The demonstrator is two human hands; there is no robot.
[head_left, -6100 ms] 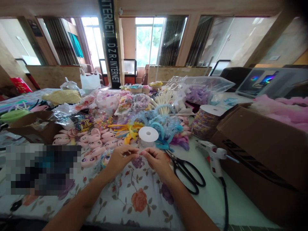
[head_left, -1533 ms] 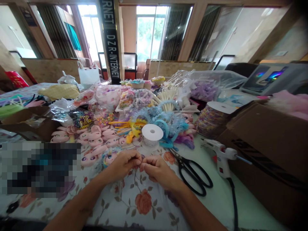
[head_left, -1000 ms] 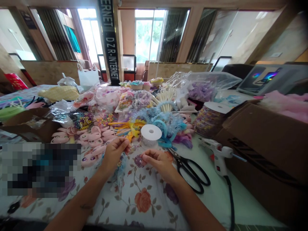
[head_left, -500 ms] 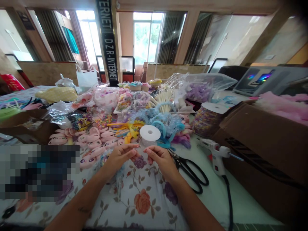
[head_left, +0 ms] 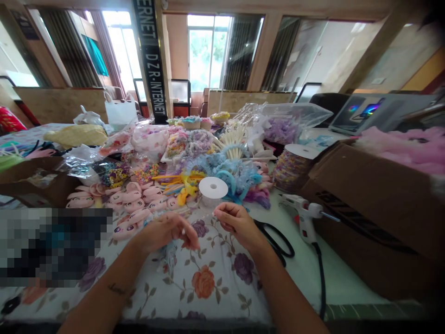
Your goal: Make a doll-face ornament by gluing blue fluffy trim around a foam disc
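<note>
My left hand (head_left: 170, 232) hangs over the flowered cloth (head_left: 191, 301), fingers bent downward, with a tiny pale thing at the fingers too small to name. To its right, my right hand (head_left: 234, 220) is pinched, thumb against fingertips; what it holds is too fine to make out. Just beyond the hands stands a white spool (head_left: 213, 187). Black scissors (head_left: 278, 239) lie beside my right wrist, partly hidden by it. A light blue fluffy piece (head_left: 168, 257) lies under my left hand.
Pink bunny-face pieces (head_left: 134, 204) lie at the left, near a brown box (head_left: 41, 185). On the right are a glue gun (head_left: 308, 215), a multicoloured yarn spool (head_left: 294, 169) and a large cardboard box (head_left: 365, 222). Blue fluffy material (head_left: 222, 167) is heaped behind the white spool.
My hands have moved apart. The left has turned downward and dropped slightly, while the right stays pinched a little higher. The whole view has shifted slightly.
</note>
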